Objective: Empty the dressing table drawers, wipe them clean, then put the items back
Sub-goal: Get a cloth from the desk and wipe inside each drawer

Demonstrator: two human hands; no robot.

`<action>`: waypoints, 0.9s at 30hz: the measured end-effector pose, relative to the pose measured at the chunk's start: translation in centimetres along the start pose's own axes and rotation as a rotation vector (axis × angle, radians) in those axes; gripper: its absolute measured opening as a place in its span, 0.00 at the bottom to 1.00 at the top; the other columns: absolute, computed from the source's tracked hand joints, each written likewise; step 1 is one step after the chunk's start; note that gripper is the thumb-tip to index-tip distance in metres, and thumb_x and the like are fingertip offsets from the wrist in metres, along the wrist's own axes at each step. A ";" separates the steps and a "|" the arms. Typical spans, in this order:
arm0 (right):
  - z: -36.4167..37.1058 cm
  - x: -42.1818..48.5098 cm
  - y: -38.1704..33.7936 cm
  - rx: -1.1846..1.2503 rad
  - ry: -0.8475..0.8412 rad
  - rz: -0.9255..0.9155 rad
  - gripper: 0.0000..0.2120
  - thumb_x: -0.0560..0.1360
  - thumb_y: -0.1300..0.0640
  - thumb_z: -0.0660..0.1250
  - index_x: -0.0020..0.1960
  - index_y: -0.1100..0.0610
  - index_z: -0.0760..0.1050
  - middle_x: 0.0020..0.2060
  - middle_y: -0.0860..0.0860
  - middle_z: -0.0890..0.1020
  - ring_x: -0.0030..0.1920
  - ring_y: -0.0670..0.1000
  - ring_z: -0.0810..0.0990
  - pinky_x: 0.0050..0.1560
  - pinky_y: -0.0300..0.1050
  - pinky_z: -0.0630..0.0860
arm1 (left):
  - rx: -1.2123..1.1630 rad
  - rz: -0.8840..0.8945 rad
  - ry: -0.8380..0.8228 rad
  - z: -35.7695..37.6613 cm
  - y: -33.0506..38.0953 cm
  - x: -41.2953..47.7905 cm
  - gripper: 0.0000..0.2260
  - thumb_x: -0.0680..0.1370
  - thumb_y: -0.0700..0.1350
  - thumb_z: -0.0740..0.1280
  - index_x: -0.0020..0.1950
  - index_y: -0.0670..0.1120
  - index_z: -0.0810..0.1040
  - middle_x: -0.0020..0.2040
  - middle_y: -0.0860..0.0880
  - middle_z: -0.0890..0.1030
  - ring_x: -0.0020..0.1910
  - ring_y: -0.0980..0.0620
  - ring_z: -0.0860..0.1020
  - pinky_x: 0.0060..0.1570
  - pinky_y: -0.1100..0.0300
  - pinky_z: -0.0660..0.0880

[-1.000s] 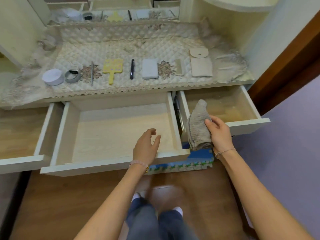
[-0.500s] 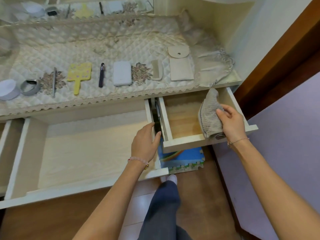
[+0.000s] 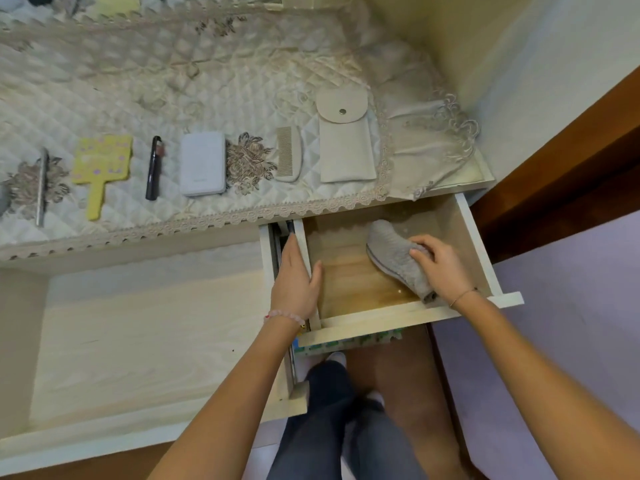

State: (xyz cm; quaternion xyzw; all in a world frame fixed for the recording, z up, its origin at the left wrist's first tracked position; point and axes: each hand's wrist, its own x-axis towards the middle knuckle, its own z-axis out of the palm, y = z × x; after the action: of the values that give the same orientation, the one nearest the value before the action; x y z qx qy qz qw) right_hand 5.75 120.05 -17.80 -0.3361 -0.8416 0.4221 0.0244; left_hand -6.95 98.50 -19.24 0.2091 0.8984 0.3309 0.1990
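Emptied right drawer being wiped: right hand gripping cloth inside; left hand, fingers straight, bracing its side wall. Refilling pending: comb, pouch waiting at worktop's front edge.

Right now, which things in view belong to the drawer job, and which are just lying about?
Job: cloth in right hand, right drawer, left hand on its side wall, middle drawer; comb, pouch, white case for putting back.
Lying about: quilted cover, foam mat.
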 end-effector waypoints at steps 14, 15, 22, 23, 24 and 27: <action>2.0 5.3 1.4 -0.249 -0.063 -0.144 0.19 0.76 0.58 0.64 0.66 0.55 0.70 0.62 0.55 0.76 0.60 0.56 0.74 0.59 0.48 0.70 | -0.309 -0.335 0.092 2.1 0.4 1.6 0.22 0.82 0.54 0.49 0.73 0.46 0.62 0.69 0.45 0.70 0.68 0.45 0.68 0.67 0.51 0.64; 2.5 5.7 1.7 -0.281 -0.148 -0.157 0.22 0.75 0.58 0.65 0.68 0.55 0.67 0.65 0.55 0.73 0.64 0.56 0.71 0.62 0.47 0.67 | -0.307 -0.341 0.093 2.1 0.5 1.6 0.22 0.82 0.54 0.49 0.72 0.46 0.63 0.68 0.44 0.71 0.67 0.45 0.68 0.66 0.50 0.65; 4.2 5.7 3.6 -0.503 -0.197 -0.327 0.27 0.76 0.56 0.63 0.73 0.55 0.60 0.74 0.55 0.60 0.74 0.55 0.56 0.73 0.53 0.53 | -0.335 -0.384 0.124 2.0 1.2 1.7 0.17 0.82 0.50 0.51 0.68 0.45 0.67 0.63 0.44 0.74 0.60 0.47 0.72 0.53 0.62 0.63; 4.2 5.3 4.1 -0.511 -0.196 -0.351 0.26 0.77 0.55 0.62 0.73 0.55 0.59 0.74 0.54 0.59 0.75 0.55 0.55 0.74 0.52 0.51 | -0.342 -0.393 0.122 2.0 1.3 1.7 0.17 0.82 0.49 0.50 0.68 0.45 0.68 0.63 0.45 0.74 0.61 0.46 0.71 0.53 0.62 0.63; 4.1 5.0 4.4 -0.513 -0.206 -0.365 0.26 0.78 0.55 0.60 0.74 0.55 0.57 0.75 0.54 0.58 0.75 0.54 0.53 0.74 0.51 0.48 | -0.348 -0.398 0.118 1.9 1.4 1.6 0.17 0.82 0.49 0.50 0.67 0.45 0.68 0.62 0.45 0.74 0.61 0.46 0.71 0.53 0.62 0.62; 4.2 4.1 5.0 -0.499 -0.241 -0.363 0.26 0.79 0.56 0.57 0.75 0.53 0.54 0.76 0.52 0.55 0.76 0.52 0.49 0.74 0.50 0.44 | -0.357 -0.406 0.120 2.0 1.6 1.3 0.17 0.83 0.48 0.51 0.67 0.44 0.68 0.60 0.45 0.74 0.62 0.45 0.71 0.52 0.62 0.62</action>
State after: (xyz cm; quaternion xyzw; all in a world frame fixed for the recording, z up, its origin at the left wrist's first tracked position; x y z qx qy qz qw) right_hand 3.95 121.59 -25.10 -0.1238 -0.9620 0.2284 -0.0838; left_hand -6.69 101.31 -19.85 -0.0335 0.8597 0.4488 0.2415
